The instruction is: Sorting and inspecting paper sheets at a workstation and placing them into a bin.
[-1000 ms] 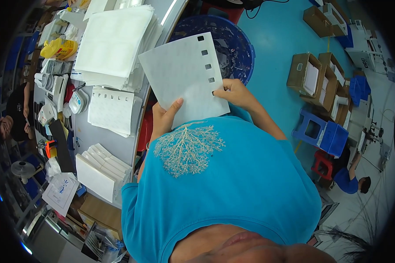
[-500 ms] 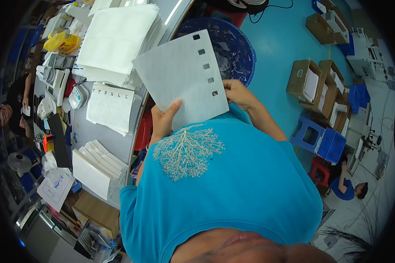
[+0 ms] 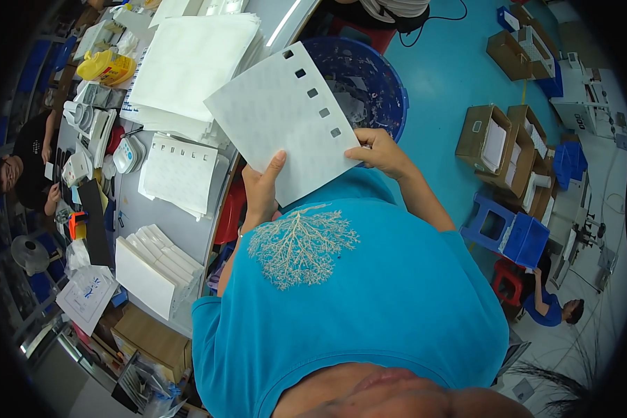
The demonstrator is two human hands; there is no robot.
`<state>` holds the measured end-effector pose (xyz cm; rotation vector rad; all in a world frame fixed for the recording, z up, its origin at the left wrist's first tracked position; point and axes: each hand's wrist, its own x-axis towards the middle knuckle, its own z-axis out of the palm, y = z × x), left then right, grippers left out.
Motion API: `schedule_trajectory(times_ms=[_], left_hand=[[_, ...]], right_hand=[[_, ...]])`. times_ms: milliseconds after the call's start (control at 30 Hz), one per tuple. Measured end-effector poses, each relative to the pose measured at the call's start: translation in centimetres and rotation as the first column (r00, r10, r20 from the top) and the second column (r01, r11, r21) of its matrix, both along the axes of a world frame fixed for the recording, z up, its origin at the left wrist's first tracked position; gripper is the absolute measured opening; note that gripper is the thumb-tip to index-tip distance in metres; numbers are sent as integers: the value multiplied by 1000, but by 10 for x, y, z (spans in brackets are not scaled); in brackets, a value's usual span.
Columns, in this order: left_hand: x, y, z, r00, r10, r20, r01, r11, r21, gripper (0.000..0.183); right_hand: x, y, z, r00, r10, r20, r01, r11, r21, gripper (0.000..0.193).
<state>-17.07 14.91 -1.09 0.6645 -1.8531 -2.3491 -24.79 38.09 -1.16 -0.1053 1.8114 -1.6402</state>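
Note:
Between my two hands is a white sheet [image 3: 275, 118] with a row of small square holes along its right edge. My left hand [image 3: 263, 187] grips its lower left side, thumb on top and the fingers hidden beneath. At the lower right corner my right hand [image 3: 380, 152] pinches the sheet between thumb and fingers. Left of it on the table lies a smaller pile of sheets [image 3: 180, 180] with cut-outs along the top. Farther off is a tall stack of large white sheets [image 3: 191, 63].
A blue tub [image 3: 390, 76] with scraps inside stands on the floor past the sheet. Folded white stacks [image 3: 146, 275] and a yellow bottle [image 3: 106, 66] rest on the table [image 3: 129, 202]. Cardboard boxes [image 3: 482, 139] and a blue stool [image 3: 488, 219] are at right. Other people sit far left and right.
The sheet has tilted counterclockwise, its top edge swinging left. My right thumb now lies over the sheet's corner, where before the hand was at its right edge.

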Motion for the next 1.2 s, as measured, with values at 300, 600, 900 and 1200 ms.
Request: schedule_trajectory(times_ms=[300,600,900,1200], left_hand=[[5,16,-9,998,-68,6,68,990,-120,38],[3,21,-13,996,55,68,-64,988,142,54],[15,32,-15,968,250,11,-249,958,142,51],[64,26,4,899,404,-171,-438,818,-373,28]], right_hand=[[16,-13,-34,945,-105,-310,210,921,328,28],[-7,34,-16,895,85,439,115,905,-409,29],[-6,9,-28,906,-13,424,235,848,-476,16],[-24,4,-75,998,49,37,-47,998,-51,15]])
